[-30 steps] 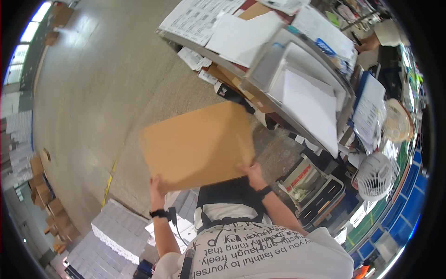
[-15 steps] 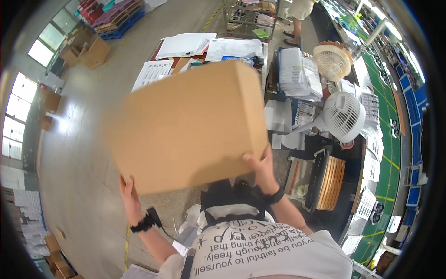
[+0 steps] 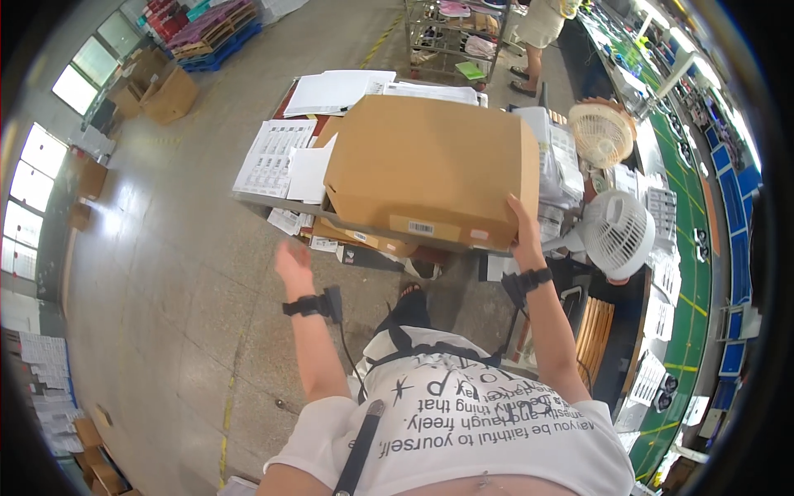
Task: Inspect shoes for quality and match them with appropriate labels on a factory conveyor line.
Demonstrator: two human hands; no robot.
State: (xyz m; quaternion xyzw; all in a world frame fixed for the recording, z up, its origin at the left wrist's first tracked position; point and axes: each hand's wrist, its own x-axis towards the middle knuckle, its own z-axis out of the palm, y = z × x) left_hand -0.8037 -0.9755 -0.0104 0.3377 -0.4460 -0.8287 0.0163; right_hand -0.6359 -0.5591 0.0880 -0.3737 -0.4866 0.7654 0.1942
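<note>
A large flat cardboard box lay on the worktop, its near long side overhanging the front edge, resting on sheets of paper and on a thinner brown carton that stuck out beneath it. The right hand was pressed against the box's near right corner, fingers wrapped up around the edge and the thumb on the side face; how firmly it clasped the corner was hard to judge from this angle. The left hand was off the box, raised in the air in front of the worktop's front edge, just below the near left corner, its fingers loosely spread and holding nothing. Both wrists wore black straps.

At the worktop's left end lay printed white sheets, and more white papers covered the far edge behind the box. To the right of the box stood a stack of papers, and beyond it two fans: a white one near the right hand and a beige one farther back. Another person stood at the far side by a metal rack. Cardboard boxes sat on the floor to the far left.
</note>
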